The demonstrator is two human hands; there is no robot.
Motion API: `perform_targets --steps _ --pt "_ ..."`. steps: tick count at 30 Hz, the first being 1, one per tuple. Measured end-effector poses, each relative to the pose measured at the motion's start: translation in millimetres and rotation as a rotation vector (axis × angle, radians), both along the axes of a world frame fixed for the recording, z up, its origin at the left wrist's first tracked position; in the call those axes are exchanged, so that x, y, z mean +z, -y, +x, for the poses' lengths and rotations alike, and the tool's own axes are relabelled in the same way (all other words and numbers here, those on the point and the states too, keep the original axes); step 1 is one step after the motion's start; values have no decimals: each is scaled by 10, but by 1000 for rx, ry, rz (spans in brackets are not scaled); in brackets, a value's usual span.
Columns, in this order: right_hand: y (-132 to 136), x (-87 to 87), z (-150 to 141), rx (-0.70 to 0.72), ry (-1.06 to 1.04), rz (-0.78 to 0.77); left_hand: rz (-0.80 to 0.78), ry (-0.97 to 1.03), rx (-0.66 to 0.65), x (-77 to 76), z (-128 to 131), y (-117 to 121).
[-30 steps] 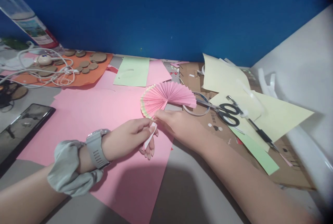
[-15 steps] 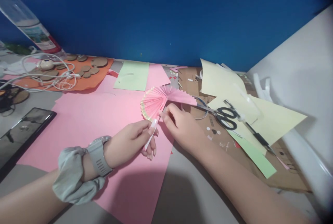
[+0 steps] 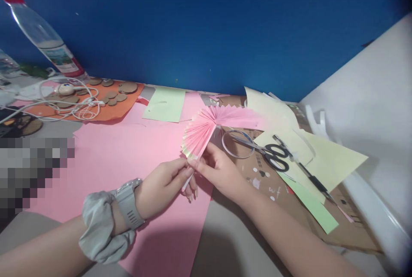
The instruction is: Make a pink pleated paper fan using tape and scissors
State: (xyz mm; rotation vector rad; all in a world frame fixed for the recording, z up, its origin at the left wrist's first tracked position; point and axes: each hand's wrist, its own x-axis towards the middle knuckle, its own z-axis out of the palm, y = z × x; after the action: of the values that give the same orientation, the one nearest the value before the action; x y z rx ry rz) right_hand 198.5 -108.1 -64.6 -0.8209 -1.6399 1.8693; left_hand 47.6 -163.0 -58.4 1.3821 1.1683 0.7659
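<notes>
A pleated pink paper fan (image 3: 202,129) with a pale yellow edge is spread partly open above the table. My right hand (image 3: 222,171) is closed on its lower left folds, thumb in front and fingers behind. My left hand (image 3: 169,182), with a grey watch (image 3: 130,204) and a grey-green scrunchie (image 3: 104,227) on the wrist, pinches a narrow white strip (image 3: 187,181) at the fan's lower edge. The two hands' fingertips meet there. Whether the strip is fixed to the fan, I cannot tell.
Pink paper (image 3: 128,148) lies beneath the hands. To the right are black-handled scissors (image 3: 277,158), a pen (image 3: 309,174), a tape ring (image 3: 227,150), cream paper (image 3: 337,144) and cardboard (image 3: 302,212). A bottle (image 3: 56,49), earphones (image 3: 66,89) and cardboard discs (image 3: 128,87) are at the left.
My right hand has moved down and left from near the fan's centre to its lower edge, beside my left fingertips. The fan has tilted and shifted a little right; the view has shifted slightly.
</notes>
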Motion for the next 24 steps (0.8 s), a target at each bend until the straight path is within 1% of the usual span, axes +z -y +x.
perform_targets --steps 2,4,8,13,18,21,24 --pt "-26 -28 9 -92 29 41 -26 -15 27 4 11 -7" --pt "-46 -46 18 -142 64 70 -46 -27 50 11 21 -11" --pt "-55 -29 21 -119 94 63 -50 -31 49 14 23 -6" --pt "-53 0 32 -69 93 96 -55 8 49 -14 -3 3" --pt "-54 -38 45 -79 107 67 -64 53 55 -20 -9 17" --pt "-48 -56 46 -103 127 73 -79 49 64 -12 -4 26" --pt "-55 -55 52 -86 107 67 -69 32 79 -9 -1 28"
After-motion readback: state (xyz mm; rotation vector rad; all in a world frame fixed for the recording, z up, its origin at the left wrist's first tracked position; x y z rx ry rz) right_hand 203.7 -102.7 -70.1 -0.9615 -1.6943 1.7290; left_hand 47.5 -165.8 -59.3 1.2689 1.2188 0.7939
